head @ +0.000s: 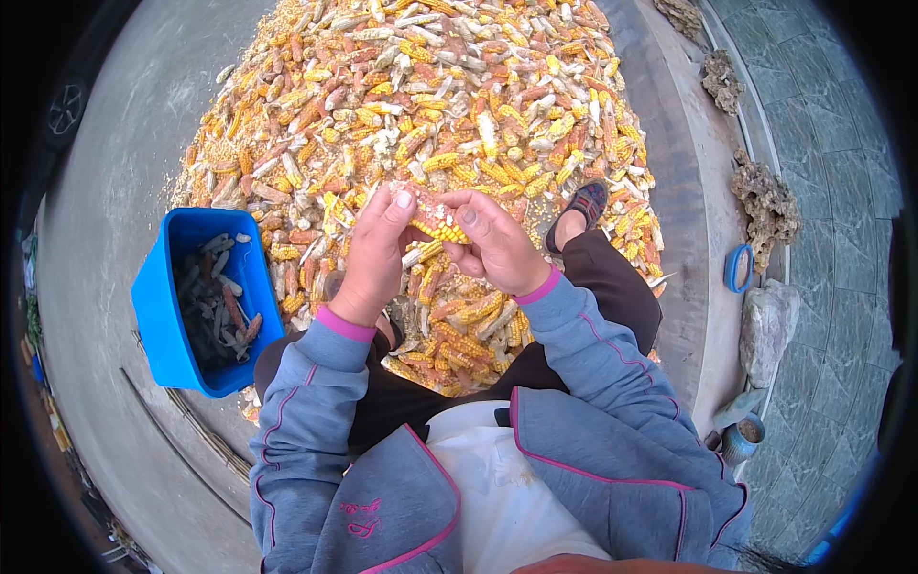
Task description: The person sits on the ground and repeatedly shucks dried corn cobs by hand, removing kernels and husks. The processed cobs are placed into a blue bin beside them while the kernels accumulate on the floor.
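Observation:
Between both hands is a partly shelled corn cob (434,217), reddish and bare along its upper side, with yellow kernels along the lower edge. My left hand (376,247) grips its left end, thumb on top. At the right end my right hand (495,237) holds it with thumb and fingers. Underneath spreads a large heap of corn cobs (430,100), some yellow with kernels, others stripped red or whitish. More cobs (459,337) lie between my legs. Loose kernels (276,36) are scattered through the heap, densest at its upper left edge.
A blue plastic bin (154,308) with bare cobs inside stands to my left. Thin sticks (208,430) lie behind it on the concrete floor (107,237). Along the right are rough rocks (764,204), a blue-rimmed round dish (738,269), a pot (742,439) and green tiles (839,287).

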`<state>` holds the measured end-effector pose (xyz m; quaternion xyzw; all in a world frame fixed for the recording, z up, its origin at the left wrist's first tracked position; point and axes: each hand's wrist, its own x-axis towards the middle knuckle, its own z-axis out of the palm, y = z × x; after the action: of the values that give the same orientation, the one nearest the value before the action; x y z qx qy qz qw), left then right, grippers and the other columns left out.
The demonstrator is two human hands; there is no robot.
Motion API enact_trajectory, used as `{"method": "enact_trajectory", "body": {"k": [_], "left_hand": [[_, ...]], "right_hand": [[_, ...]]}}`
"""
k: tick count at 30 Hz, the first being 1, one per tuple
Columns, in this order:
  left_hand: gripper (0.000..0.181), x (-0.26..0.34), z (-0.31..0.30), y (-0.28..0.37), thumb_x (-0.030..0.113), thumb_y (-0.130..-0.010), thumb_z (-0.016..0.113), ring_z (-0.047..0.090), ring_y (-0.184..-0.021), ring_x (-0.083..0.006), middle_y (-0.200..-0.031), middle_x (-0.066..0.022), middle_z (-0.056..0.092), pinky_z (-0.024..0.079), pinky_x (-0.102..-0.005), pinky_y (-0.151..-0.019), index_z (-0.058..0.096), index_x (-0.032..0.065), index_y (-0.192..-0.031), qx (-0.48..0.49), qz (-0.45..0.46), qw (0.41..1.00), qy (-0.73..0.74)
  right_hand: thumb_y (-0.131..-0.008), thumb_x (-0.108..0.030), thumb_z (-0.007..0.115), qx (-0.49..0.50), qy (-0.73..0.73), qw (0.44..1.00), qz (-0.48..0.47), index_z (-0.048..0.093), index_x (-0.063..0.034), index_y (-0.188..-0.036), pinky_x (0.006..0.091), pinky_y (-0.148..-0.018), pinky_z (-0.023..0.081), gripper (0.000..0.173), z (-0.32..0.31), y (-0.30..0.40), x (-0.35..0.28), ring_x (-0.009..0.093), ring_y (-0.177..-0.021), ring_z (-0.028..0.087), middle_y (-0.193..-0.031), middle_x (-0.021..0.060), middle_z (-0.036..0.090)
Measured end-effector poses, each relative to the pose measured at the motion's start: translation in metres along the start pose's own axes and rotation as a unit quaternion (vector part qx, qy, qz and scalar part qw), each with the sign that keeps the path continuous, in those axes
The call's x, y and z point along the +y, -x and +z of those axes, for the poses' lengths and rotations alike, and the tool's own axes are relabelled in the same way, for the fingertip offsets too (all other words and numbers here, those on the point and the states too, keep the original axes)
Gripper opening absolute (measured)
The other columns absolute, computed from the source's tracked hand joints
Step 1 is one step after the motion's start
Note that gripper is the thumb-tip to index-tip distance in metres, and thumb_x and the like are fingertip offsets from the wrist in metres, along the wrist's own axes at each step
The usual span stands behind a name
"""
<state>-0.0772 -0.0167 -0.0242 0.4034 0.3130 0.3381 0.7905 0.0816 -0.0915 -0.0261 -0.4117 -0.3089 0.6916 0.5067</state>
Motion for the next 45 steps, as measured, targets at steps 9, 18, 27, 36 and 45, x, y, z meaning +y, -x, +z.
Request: {"method": "enact_trajectory", "body": {"k": [9,18,27,36,45], "left_hand": [[0.024,0.003,0.009,0.002,0.027,-0.097,0.047,0.054,-0.087,-0.0096,-0.091,-0.0022,0.055,0.044,-0.0268,-0.079,0.051,0.0047,-0.103,0.002,0.017,1.0,-0.007],[0.031,-0.007,-0.001,0.002,0.027,-0.097,0.044,0.056,-0.096,-0.0147,-0.105,-0.0073,0.058,0.044,-0.0301,-0.087,0.051,0.0017,-0.114,-0.011,0.032,0.998,-0.051],[0.037,-0.005,-0.003,0.0,0.031,-0.098,0.041,0.059,-0.096,-0.0197,-0.107,-0.0126,0.059,0.048,-0.0362,-0.085,0.051,-0.0009,-0.113,-0.02,0.022,0.998,0.058],[0.043,-0.012,-0.004,-0.004,0.036,-0.099,0.036,0.061,-0.091,-0.0248,-0.105,-0.0147,0.06,0.05,-0.0409,-0.081,0.05,-0.0018,-0.115,-0.065,0.004,0.992,0.11],[0.034,-0.015,0.002,0.002,0.03,-0.1,0.037,0.059,-0.099,-0.0217,-0.109,-0.0111,0.058,0.05,-0.0378,-0.082,0.048,0.0013,-0.115,-0.052,0.062,0.988,0.128]], "right_hand": [[-0.099,-0.036,0.04,0.013,-0.012,1.0,-0.012,0.047,-0.0098,-0.117,0.0158,-0.049,0.032,0.032,0.004,0.001,-0.001,0.005,-0.056,0.044,-0.08,0.0015,0.051],[-0.098,-0.038,0.044,0.09,0.018,0.996,-0.006,0.047,-0.0097,-0.119,0.0175,-0.049,0.033,0.035,0.013,0.0,-0.001,0.005,-0.056,0.043,-0.078,0.001,0.049],[-0.099,-0.037,0.043,0.034,0.031,0.997,-0.065,0.048,-0.0083,-0.119,0.0183,-0.048,0.033,0.035,0.011,-0.001,0.001,0.005,-0.05,0.038,-0.073,0.0027,0.052],[-0.099,-0.035,0.043,0.034,-0.059,0.996,-0.062,0.048,-0.0063,-0.12,0.0163,-0.049,0.034,0.036,0.01,-0.001,-0.004,0.005,-0.054,0.041,-0.073,0.0014,0.05],[-0.1,-0.036,0.039,0.059,0.017,0.995,-0.076,0.047,-0.0052,-0.119,0.0184,-0.047,0.03,0.037,0.004,0.003,-0.007,0.004,-0.053,0.039,-0.07,0.001,0.049]]}}
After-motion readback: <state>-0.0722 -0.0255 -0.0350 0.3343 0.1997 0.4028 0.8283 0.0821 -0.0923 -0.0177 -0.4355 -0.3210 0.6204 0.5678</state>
